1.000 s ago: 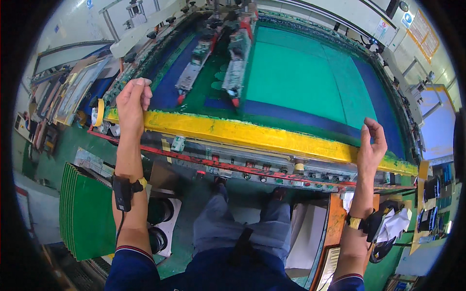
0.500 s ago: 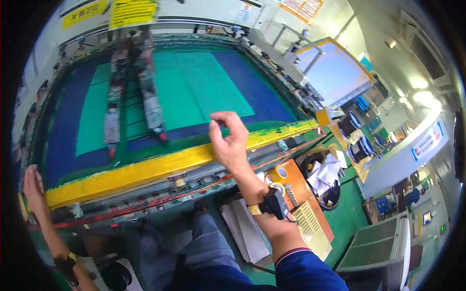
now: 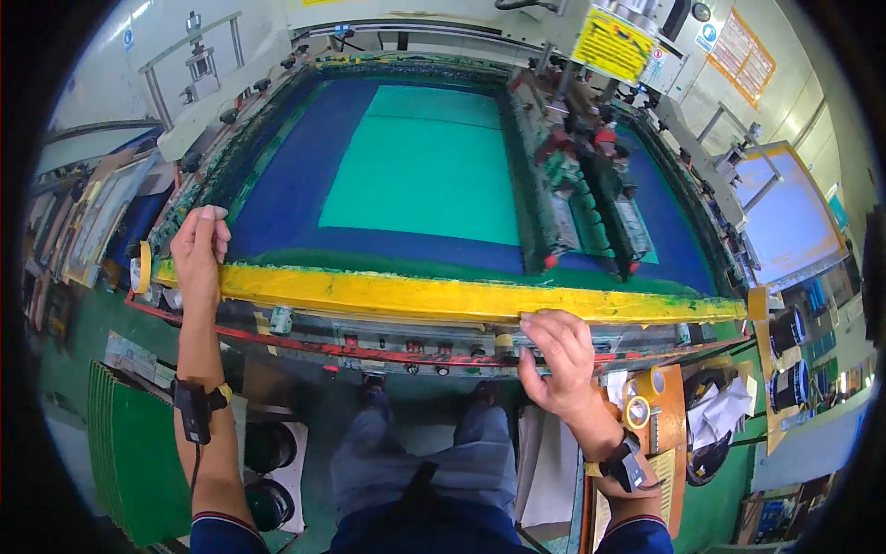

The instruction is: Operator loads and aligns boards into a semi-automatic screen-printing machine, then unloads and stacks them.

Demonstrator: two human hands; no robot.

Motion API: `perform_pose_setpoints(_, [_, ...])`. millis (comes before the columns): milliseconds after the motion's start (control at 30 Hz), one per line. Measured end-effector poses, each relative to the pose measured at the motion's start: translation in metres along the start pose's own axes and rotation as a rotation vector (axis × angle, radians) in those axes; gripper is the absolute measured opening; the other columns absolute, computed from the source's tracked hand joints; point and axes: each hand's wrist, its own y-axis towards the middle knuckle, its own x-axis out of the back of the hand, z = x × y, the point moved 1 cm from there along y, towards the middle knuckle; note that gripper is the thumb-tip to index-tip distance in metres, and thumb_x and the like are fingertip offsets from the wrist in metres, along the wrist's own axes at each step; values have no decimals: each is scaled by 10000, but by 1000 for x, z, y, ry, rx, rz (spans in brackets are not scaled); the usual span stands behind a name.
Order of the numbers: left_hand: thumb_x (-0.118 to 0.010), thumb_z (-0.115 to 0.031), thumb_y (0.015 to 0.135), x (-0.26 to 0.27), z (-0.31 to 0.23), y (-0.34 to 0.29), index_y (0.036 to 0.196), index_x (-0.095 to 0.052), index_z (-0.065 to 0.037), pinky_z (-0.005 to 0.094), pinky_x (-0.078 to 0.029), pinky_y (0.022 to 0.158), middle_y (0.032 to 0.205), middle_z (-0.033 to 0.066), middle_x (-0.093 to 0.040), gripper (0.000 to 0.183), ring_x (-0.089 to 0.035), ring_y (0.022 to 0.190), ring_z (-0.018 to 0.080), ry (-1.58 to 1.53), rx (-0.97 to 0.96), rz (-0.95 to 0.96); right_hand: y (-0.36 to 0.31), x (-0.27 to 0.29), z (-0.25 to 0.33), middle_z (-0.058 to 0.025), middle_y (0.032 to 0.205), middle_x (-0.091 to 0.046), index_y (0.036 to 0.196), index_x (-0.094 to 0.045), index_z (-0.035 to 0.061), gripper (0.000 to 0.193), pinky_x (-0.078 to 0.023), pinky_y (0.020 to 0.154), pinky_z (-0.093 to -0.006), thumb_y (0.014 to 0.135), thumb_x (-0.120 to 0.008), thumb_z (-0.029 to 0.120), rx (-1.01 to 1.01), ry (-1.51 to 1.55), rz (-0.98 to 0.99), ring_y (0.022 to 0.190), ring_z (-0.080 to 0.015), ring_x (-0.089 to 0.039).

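Observation:
A large printing screen (image 3: 286, 175), blue with a green middle area, lies in front of me inside a frame with a yellow front bar (image 3: 397, 290). Over the bar's left end is my left hand (image 3: 198, 247), its fingers bent and drawn together; whether anything small is between them cannot be made out. My right hand (image 3: 559, 362) is at the front side of the bar, right of the middle, fingers extended against its lower edge and thumb apart. A squeegee carriage (image 3: 591, 185), with two ink-stained blades and red tips, stands over the right part of the screen.
Below the bar runs a red-edged machine rail (image 3: 443, 360). Tape rolls (image 3: 637, 412) lie on a wooden board at right, beside a bin with crumpled paper (image 3: 715, 415). Green sheets (image 3: 138, 452) stand at lower left, next to dark round containers (image 3: 269, 448). Another screen (image 3: 784, 217) leans at far right.
My view has swung left. The squeegee carriage has gone from the screen's left part to its right. My right hand has come down from above the bar to its front, its curled fingers straightening.

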Motion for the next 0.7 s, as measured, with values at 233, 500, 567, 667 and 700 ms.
perform_pose_setpoints(233, [-506, -297, 981, 1, 4, -1, 933, -635, -64, 193, -307, 496, 689, -42, -530, 270, -429, 562, 34, 33, -22, -1, -8, -5, -2, -115, 1099, -648, 1123, -591, 18, 490, -468, 876, -393, 642, -639, -54, -23, 25, 12, 999, -308, -604])
perform_pose_setpoints(500, [-513, -267, 979, 0, 5, -1, 935, -642, -54, 192, -308, 491, 676, -42, -529, 253, -430, 559, 33, 12, -47, 21, -8, -3, 1, -113, 1179, -617, 1106, -611, 38, 484, -457, 892, -405, 630, -639, -42, -19, -34, 71, 1029, -317, -582])
perform_pose_setpoints(567, [-511, -262, 980, 0, 6, -1, 934, -643, -55, 191, -307, 491, 678, -42, -531, 250, -429, 559, 32, 10, -44, 22, -8, -5, 0, -113, 1178, -617, 1104, -612, 37, 481, -458, 892, -407, 630, -637, -43, -17, -40, 72, 1027, -319, -582])
perform_pose_setpoints(667, [-512, -243, 980, -4, 3, 0, 922, -642, -58, 180, -308, 495, 684, -42, -535, 233, -427, 567, 25, 16, -64, 34, -8, -3, -1, -113, 1177, -616, 1099, -613, 38, 478, -459, 891, -407, 629, -637, -45, -13, -43, 64, 1026, -322, -581])
perform_pose_setpoints(700, [-515, -229, 979, -6, 1, 0, 912, -641, -60, 170, -308, 498, 687, -42, -537, 221, -426, 575, 18, 15, -79, 48, -9, -1, -2, -112, 1179, -615, 1097, -614, 40, 477, -459, 890, -407, 629, -638, -45, -15, -51, 63, 1026, -323, -580])
